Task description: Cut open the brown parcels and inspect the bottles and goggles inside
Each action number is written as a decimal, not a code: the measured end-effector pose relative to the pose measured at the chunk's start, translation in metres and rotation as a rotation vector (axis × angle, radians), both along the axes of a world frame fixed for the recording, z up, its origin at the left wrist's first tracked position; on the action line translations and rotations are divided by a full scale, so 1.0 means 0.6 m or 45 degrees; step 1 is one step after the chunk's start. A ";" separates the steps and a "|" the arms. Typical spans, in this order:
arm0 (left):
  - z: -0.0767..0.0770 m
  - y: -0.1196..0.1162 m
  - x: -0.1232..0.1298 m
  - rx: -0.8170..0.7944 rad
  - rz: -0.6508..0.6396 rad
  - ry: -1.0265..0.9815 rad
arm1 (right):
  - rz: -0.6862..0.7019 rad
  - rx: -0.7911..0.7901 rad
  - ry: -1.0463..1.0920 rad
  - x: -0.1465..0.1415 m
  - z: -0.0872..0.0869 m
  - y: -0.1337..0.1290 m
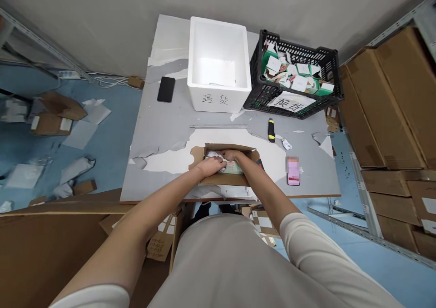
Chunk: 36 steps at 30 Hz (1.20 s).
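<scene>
An open cardboard box (226, 179) lies on the table in front of me, its flaps spread. Both hands reach into it. Crumpled white paper (213, 154) is at the left inside, next to a pale green and white item (233, 167) with print on it. My left hand (211, 165) lies over the paper with its fingers curled onto it. Just beyond it, my right hand (230, 155) is closed, its fingertips partly hidden at the paper's edge; what they hold cannot be made out.
On the grey table (163, 131) stand a white foam box (220, 100) and a black crate (293, 110) of small cartons. A black phone (166, 89), a black-yellow cutter (271, 131), a paper scrap (286, 144) and a pink-screened phone (293, 171) lie around. Large cartons (384, 103) stand right.
</scene>
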State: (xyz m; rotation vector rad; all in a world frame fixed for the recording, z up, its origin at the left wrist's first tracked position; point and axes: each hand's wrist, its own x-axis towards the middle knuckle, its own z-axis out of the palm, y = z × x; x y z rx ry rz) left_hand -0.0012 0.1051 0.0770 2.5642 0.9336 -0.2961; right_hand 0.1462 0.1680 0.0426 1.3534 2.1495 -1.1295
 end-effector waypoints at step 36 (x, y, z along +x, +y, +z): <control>0.093 -0.035 0.036 -1.106 1.604 -1.811 | -1.614 0.203 1.502 0.086 0.214 -0.101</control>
